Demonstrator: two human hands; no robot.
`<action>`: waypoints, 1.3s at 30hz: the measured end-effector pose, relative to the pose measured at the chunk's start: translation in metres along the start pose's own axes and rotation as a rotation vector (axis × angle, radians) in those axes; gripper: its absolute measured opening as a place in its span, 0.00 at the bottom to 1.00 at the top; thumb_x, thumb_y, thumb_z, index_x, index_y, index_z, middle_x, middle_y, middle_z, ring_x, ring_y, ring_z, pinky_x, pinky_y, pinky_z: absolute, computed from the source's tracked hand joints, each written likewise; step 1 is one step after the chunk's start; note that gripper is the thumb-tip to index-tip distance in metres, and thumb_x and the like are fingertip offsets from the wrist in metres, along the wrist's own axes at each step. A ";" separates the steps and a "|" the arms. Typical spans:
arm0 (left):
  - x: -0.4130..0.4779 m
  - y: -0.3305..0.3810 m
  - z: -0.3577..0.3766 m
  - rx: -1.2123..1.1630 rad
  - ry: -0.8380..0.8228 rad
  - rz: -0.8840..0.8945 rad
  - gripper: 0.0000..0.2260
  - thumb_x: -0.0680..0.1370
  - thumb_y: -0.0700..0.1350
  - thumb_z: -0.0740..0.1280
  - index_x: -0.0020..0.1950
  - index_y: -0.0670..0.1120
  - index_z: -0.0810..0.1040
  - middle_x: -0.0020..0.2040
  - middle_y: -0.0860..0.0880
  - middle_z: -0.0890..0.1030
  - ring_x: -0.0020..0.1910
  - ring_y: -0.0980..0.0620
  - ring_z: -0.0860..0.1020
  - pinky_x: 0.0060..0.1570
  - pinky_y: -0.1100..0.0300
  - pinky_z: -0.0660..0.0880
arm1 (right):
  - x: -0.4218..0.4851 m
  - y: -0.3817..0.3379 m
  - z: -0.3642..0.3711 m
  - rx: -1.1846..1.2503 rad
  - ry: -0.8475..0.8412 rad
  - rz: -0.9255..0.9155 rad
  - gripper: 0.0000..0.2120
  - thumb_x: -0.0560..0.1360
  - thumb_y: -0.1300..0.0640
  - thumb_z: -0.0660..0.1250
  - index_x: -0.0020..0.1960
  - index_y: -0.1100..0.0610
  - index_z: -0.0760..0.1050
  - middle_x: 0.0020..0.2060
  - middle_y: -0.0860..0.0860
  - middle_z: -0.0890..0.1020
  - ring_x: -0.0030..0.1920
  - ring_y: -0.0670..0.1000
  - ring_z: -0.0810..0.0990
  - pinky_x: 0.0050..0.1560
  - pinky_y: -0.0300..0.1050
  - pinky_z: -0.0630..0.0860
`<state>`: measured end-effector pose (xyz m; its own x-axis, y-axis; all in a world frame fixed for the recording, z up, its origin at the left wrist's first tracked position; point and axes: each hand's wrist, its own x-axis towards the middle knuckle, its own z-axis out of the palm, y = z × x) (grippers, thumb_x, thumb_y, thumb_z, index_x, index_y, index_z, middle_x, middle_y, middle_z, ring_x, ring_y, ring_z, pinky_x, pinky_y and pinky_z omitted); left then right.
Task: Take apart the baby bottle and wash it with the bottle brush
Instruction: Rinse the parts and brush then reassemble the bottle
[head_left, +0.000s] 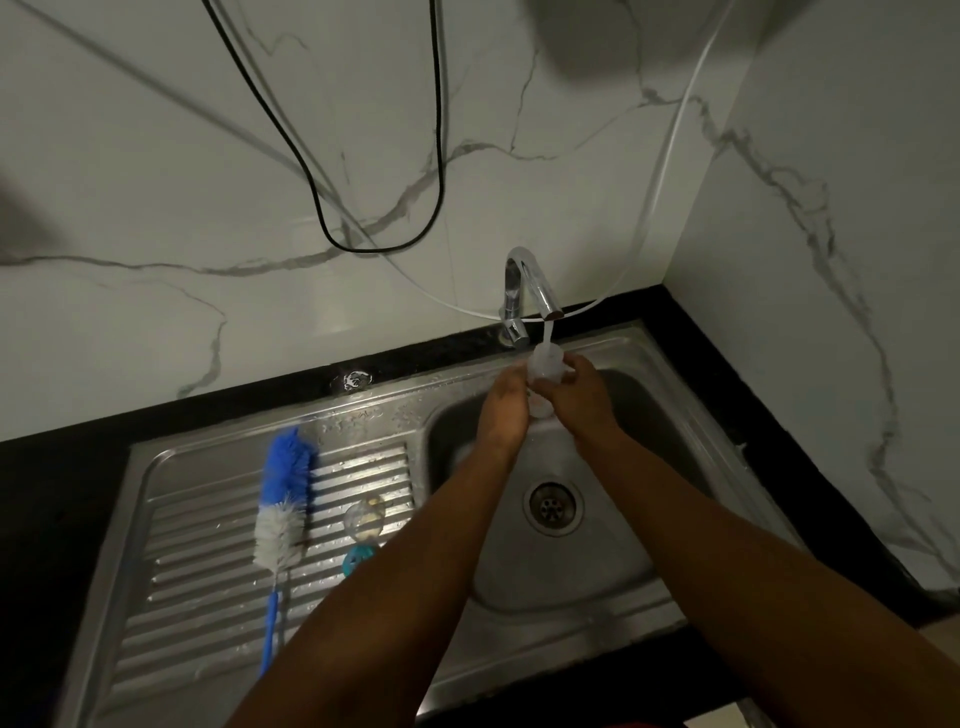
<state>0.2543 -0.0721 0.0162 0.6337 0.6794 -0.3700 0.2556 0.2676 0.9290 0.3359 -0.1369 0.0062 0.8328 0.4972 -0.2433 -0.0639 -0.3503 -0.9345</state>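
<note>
White marble walls (156, 156) meet a black table (62, 467) holding a steel sink (571, 582). Over the basin, the left hand (504, 405) and right hand (576, 395) are close together, both clasping a clear baby bottle (544, 364) under the running tap (535, 280). On the drainboard lie a blue-and-white bottle brush (283, 499), a clear domed part (365, 517) and a teal ring (356, 558).

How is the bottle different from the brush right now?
The bottle is see-through; the brush is blue and white and bristly. The left hand and right hand hold the bottle under the running tap; nobody touches the brush, which is on the draining board. The bottle is roughly upright; the brush lies flat. Both are at the same steel sink.
</note>
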 end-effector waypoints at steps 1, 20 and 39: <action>-0.001 0.000 -0.001 0.017 0.007 0.005 0.12 0.81 0.56 0.57 0.53 0.56 0.79 0.57 0.47 0.83 0.57 0.48 0.81 0.65 0.45 0.75 | 0.002 -0.001 0.001 0.011 -0.003 0.022 0.29 0.76 0.53 0.72 0.73 0.56 0.67 0.60 0.48 0.75 0.58 0.51 0.76 0.44 0.38 0.75; 0.013 0.012 -0.003 0.561 -0.030 0.333 0.26 0.73 0.47 0.77 0.68 0.44 0.74 0.61 0.45 0.81 0.59 0.48 0.79 0.52 0.64 0.69 | -0.002 0.014 -0.014 0.524 -0.147 0.553 0.16 0.80 0.56 0.65 0.66 0.61 0.74 0.62 0.63 0.78 0.57 0.59 0.81 0.41 0.50 0.81; 0.021 -0.011 -0.006 0.405 -0.081 0.295 0.15 0.78 0.37 0.68 0.62 0.47 0.82 0.60 0.47 0.83 0.58 0.53 0.81 0.63 0.57 0.77 | 0.011 0.005 -0.002 0.695 -0.193 0.583 0.18 0.79 0.47 0.67 0.64 0.57 0.78 0.57 0.58 0.84 0.55 0.57 0.84 0.45 0.50 0.82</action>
<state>0.2601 -0.0568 -0.0017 0.7718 0.6270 -0.1062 0.3099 -0.2250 0.9237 0.3465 -0.1350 -0.0008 0.4636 0.5376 -0.7043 -0.8108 -0.0632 -0.5819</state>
